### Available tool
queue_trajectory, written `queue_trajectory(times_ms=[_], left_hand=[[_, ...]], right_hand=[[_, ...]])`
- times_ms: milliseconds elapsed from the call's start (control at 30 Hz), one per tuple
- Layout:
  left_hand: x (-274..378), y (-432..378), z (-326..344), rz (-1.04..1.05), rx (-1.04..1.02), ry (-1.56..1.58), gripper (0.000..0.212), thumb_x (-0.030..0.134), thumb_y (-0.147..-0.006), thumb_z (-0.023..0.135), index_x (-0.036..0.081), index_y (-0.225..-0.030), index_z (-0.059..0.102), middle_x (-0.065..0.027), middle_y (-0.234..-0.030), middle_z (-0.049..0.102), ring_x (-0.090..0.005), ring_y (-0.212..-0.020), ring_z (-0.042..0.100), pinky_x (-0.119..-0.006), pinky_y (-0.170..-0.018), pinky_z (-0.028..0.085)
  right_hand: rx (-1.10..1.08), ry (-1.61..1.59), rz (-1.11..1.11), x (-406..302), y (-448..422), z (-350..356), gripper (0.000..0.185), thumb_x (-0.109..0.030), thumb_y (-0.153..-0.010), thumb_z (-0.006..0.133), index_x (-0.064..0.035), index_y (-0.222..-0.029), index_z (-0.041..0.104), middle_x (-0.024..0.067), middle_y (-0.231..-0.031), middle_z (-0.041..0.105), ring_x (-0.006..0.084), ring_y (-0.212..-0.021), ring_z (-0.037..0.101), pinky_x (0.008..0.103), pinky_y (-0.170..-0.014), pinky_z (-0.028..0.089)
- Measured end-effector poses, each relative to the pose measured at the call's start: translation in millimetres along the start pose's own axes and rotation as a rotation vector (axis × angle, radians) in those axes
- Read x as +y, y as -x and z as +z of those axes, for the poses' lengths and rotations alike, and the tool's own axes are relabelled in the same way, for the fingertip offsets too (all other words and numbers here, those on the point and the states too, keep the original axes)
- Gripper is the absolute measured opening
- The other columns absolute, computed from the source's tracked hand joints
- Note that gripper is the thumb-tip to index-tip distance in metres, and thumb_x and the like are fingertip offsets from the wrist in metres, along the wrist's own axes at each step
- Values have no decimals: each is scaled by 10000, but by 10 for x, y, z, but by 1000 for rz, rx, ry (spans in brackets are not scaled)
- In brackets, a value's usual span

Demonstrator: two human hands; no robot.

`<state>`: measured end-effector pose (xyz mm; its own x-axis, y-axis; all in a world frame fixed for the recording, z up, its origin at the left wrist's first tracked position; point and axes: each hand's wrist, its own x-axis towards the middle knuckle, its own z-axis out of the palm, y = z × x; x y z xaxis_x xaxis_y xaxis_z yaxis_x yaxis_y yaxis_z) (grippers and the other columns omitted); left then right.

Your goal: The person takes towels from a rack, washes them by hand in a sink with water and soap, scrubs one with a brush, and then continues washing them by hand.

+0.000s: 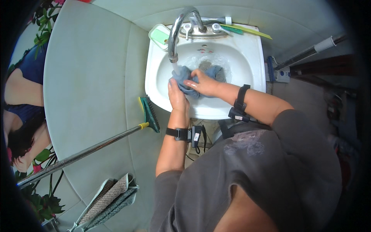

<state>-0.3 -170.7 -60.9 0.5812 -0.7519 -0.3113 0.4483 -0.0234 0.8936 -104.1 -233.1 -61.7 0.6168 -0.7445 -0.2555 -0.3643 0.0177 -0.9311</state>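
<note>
A wet blue-grey cloth (187,74) is bunched up in the white washbasin (246,98), under water running from a curved chrome faucet (174,37). My left hand (178,95) holds the cloth's near left side, thumb towards the stream. From the right, my right hand (205,84) grips the cloth's middle, with some fingers hidden behind it. Part of the cloth spreads right of that hand into the splashing water. A greyish patch (205,65), which I cannot identify, lies behind the cloth near the basin's middle.
On the basin's back ledge are a soap dish (159,36) with green soap, a green-bristled brush (232,29) and a tube (217,20). A long-handled floor brush (150,114) leans at left, above a folded striped mat (107,203). A metal pole (301,56) stands at right.
</note>
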Motion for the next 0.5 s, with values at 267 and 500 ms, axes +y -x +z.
queue_trajectory(times_ms=[267, 500], left_hand=[[104, 67, -196, -77, -78, 223, 382, 284, -891, 246, 20, -1149, 344, -130, -1144, 414, -228, -1064, 402, -352, -915, 301], [123, 18, -258, -190, -143, 206, 348, 260, -885, 285, 18, -1116, 382, -98, -1074, 461, -195, -963, 460, -312, -849, 358]], right_hand=[[76, -549, 277, -27, -280, -332, 273, -235, -787, 440, 1, -904, 516, 118, -856, 564, 197, -749, 531, 294, -695, 405], [-77, -365, 106, -181, -104, -346, 714, -350, -661, 633, 20, -1169, 294, 166, -1138, 422, 258, -1059, 413, 301, -883, 321]])
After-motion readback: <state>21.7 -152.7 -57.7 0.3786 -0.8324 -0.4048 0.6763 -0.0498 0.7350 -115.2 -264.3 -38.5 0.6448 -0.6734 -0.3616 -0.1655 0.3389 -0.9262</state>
